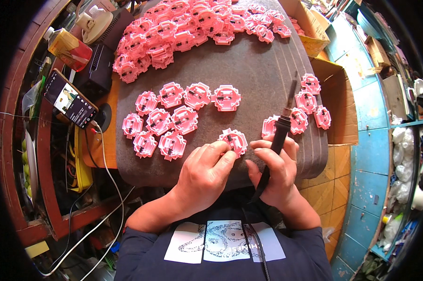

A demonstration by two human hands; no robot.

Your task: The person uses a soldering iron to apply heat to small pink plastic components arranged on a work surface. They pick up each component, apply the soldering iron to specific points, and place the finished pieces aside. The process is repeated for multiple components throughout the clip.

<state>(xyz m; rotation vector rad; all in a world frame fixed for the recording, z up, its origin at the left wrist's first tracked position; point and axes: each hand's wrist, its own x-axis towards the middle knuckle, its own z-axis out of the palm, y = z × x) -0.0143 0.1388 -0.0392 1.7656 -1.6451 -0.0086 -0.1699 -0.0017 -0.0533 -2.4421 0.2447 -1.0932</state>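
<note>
Right now the left hand (pixel 203 174) has its grip pinched closed on one pink plastic part (pixel 233 141), thumb and forefinger holding it by its near edge flat against the grey mat (pixel 249 75) that covers the desk. Just to the right of that grip, the right hand (pixel 276 174) is wrapped shut around the handle of a black soldering iron (pixel 281 127), whose tip points up and away from the held part, not touching it.

By my reading, the step in hand is work on a single piece: it is steadied, and the iron is not yet brought to it. The next move calls for tilting the tip down onto the dark insert at the middle of the part while the left fingers stay clear of the heat.

Beyond the left grip lies a cluster of like pieces (pixel 167 119); past the right grip, a smaller group (pixel 310 105); farthest off, a big heap (pixel 192 23). Well left, a phone (pixel 70 99) leans.
</note>
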